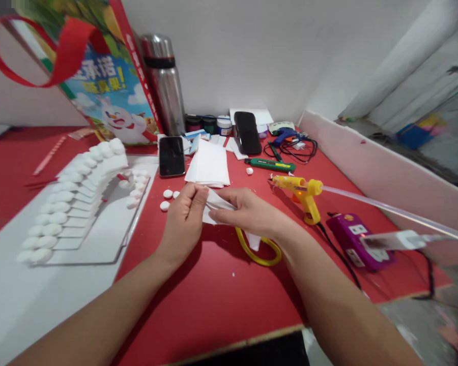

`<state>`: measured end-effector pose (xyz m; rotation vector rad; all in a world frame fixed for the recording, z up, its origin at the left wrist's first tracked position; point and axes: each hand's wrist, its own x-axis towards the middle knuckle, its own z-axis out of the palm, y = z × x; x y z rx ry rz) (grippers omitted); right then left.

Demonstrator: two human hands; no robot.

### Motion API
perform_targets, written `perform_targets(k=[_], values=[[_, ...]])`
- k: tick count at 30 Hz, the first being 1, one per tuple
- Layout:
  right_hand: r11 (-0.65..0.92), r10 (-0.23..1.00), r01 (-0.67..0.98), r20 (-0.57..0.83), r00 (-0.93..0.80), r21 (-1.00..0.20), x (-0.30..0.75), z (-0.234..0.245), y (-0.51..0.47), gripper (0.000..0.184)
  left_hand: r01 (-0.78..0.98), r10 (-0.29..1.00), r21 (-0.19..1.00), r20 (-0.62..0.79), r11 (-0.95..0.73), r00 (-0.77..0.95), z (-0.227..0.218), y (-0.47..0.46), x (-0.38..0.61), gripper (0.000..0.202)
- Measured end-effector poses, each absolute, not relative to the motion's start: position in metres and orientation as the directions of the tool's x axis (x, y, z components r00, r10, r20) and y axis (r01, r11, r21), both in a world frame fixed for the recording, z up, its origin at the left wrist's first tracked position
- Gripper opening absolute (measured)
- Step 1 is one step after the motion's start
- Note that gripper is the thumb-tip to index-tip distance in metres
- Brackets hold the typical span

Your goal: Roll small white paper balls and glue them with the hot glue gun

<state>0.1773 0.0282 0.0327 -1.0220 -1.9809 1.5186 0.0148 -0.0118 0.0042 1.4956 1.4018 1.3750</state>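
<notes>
A small piece of folded white paper [214, 199] is held between my two hands above the red table. My left hand [189, 211] pinches its left side between thumb and fingers. From the right, my right hand [248, 209] grips the same paper, its thumb across the front. A white tip pokes out below my right palm. Beneath that hand lies a yellow loop [259, 260], partly covered, maybe scissor handles. Just left of my left hand sit several white round pieces [168, 193]. Behind the hands is a stack of white paper [208, 165].
At left, a curved white card model [80, 216] edged with white puffs stands on white board. To the right are a yellow glue gun [305, 195], a purple power box [361, 241] and a green cutter [273, 164]. Phones [171, 156], a steel flask [168, 96] and a bag [116, 96] stand behind.
</notes>
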Motion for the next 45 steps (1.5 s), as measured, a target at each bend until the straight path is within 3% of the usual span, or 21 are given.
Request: perform_targets(k=[3,8,13,18,24,29,33,36,39,45], values=[[0.067,0.771,0.306,-0.145,-0.619,-0.950,0.182,0.035,0.029,0.009,0.152,0.987,0.984,0.107,-0.088,-0.120,0.000,-0.008,0.011,0.033],[0.015,0.845,0.435,-0.221,-0.486,-0.900,0.189,0.036,0.032,0.007,-0.052,0.993,0.995,-0.074,0.079,0.096,0.002,-0.004,0.005,0.045],[-0.003,0.841,0.434,-0.237,-0.487,-0.901,0.189,0.034,0.033,0.012,0.020,0.981,0.998,-0.056,0.053,0.183,0.005,-0.004,0.008,0.045],[0.068,0.779,0.401,-0.203,-0.593,-0.913,0.189,0.034,0.032,0.014,-0.012,0.988,0.999,0.053,-0.051,0.143,0.005,-0.003,0.006,0.028],[0.152,0.733,0.386,-0.158,-0.662,-0.910,0.192,0.036,0.032,0.015,-0.090,0.993,0.996,-0.016,0.027,0.117,0.005,0.000,0.003,0.023],[-0.109,0.753,0.153,-0.182,-0.633,-0.982,0.194,0.036,0.032,0.026,0.035,0.986,0.995,0.084,-0.090,0.140,0.006,-0.003,-0.003,0.022],[-0.392,0.701,-0.026,-0.280,-0.656,-0.920,0.195,0.035,0.030,0.033,0.235,0.950,0.927,0.249,-0.291,0.190,0.013,-0.005,-0.008,0.016],[-0.471,0.670,-0.035,-0.332,-0.664,-0.881,0.193,0.035,0.029,0.035,0.305,0.926,0.880,0.309,-0.365,0.217,0.016,-0.006,-0.009,0.011],[-0.402,0.689,0.029,-0.323,-0.649,-0.915,0.193,0.037,0.030,0.035,0.241,0.935,0.919,0.253,-0.313,0.248,0.012,-0.005,-0.009,0.011],[-0.303,0.747,0.139,-0.326,-0.579,-0.943,0.196,0.039,0.033,0.030,-0.119,0.979,0.992,0.068,-0.046,0.191,0.005,-0.005,-0.006,0.010]])
